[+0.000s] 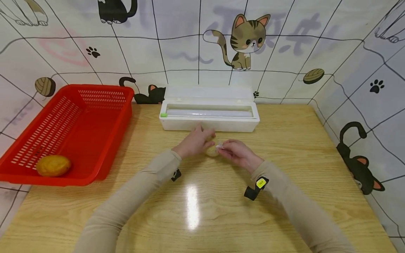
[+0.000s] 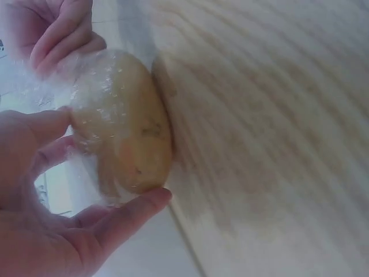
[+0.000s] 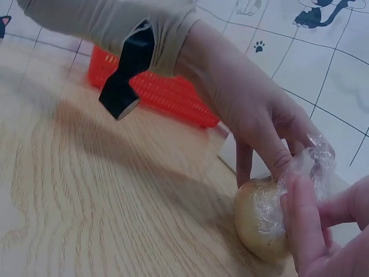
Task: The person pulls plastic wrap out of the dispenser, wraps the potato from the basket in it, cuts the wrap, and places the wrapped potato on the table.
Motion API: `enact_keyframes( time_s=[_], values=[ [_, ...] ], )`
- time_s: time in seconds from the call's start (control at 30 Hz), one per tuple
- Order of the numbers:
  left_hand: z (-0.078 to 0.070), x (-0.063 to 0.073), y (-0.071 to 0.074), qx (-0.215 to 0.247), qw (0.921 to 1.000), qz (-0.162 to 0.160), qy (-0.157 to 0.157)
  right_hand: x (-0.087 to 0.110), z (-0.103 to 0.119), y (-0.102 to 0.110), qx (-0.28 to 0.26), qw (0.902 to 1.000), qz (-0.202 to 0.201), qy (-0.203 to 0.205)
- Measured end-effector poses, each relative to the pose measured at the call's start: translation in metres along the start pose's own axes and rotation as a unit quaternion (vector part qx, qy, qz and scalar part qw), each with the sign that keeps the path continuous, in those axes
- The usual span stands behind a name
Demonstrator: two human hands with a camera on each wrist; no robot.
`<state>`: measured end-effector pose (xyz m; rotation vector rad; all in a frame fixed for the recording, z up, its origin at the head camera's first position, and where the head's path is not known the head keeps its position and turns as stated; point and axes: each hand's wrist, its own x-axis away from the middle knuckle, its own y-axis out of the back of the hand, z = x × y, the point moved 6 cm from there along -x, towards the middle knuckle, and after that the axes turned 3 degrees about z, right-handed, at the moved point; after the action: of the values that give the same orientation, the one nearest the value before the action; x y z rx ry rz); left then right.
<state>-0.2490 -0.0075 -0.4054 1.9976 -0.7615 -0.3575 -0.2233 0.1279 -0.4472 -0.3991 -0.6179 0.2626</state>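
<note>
A pale yellow potato (image 1: 211,152), partly covered in clear plastic wrap (image 2: 104,86), sits low at the tabletop between both hands. My left hand (image 1: 194,142) holds it from the left; in the left wrist view one fingertip touches its end and the thumb is against the wrapped side. From the other side, my right hand (image 1: 238,153) pinches a gathered bunch of the wrap (image 3: 320,161). Crinkled film covers one side of the potato (image 3: 251,216), while its table-facing side looks smooth.
Just behind the hands stands a white wrap box (image 1: 209,125), lid raised, with a roll (image 1: 209,113) inside and a green piece (image 1: 163,115) at its left end. A red basket (image 1: 112,154) at the left holds another yellow potato (image 1: 53,166). Cat-patterned walls border the wooden table (image 1: 221,221).
</note>
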Motion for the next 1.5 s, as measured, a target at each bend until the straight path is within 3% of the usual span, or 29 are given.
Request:
enact_keyframes(
  time_s=[0.13,0.33,0.5,0.57,0.63,0.7,0.8,0.83,0.9,0.97,1.13,1.23,1.37,1.43,1.5],
  values=[
    [0.002,0.000,0.000,0.020,0.9998,0.003,0.006,0.000,-0.002,0.002,-0.013,0.9999,-0.011,-0.004],
    [0.009,0.001,-0.001,0.075,0.9951,0.049,0.042,0.003,-0.001,0.005,-0.039,0.9991,-0.014,-0.008],
    [0.012,0.000,0.000,0.067,0.9970,0.038,0.011,0.009,0.004,0.003,-0.072,0.9973,-0.003,-0.016],
    [0.013,-0.001,0.001,0.058,0.9979,0.027,-0.006,0.010,0.007,0.002,-0.041,0.9991,0.007,-0.014],
    [0.014,-0.002,0.002,0.051,0.9983,0.020,-0.019,0.010,0.011,0.001,0.048,0.9987,0.017,0.004],
    [0.013,-0.002,0.003,0.047,0.9984,0.019,-0.025,0.009,0.015,0.000,0.171,0.9845,0.018,0.034],
    [0.012,-0.003,0.003,0.049,0.9981,0.022,-0.030,0.006,0.022,-0.005,0.338,0.9358,0.006,0.101],
    [0.012,-0.003,0.003,0.051,0.9979,0.024,-0.032,0.005,0.024,-0.007,0.373,0.9197,-0.001,0.122],
    [0.012,-0.003,0.003,0.051,0.9976,0.025,-0.038,0.003,0.027,-0.008,0.415,0.8965,-0.021,0.155],
    [0.014,-0.003,0.003,0.050,0.9977,0.025,-0.039,0.002,0.030,-0.008,0.419,0.8895,-0.046,0.176],
    [0.020,0.001,0.001,0.081,0.9963,0.020,-0.021,-0.001,0.030,-0.002,0.373,0.9085,-0.074,0.173],
    [0.018,0.001,0.001,0.099,0.9948,0.008,-0.020,-0.002,0.029,-0.004,0.379,0.9067,-0.063,0.173],
    [0.013,-0.002,0.001,0.110,0.9934,-0.016,-0.029,0.000,0.030,-0.007,0.406,0.8917,-0.065,0.190],
    [0.012,-0.003,0.002,0.127,0.9909,-0.024,-0.038,0.000,0.030,-0.008,0.401,0.8935,-0.064,0.192],
    [0.012,-0.003,0.002,0.138,0.9888,-0.027,-0.051,0.000,0.029,-0.008,0.379,0.9043,-0.060,0.188]
  ],
)
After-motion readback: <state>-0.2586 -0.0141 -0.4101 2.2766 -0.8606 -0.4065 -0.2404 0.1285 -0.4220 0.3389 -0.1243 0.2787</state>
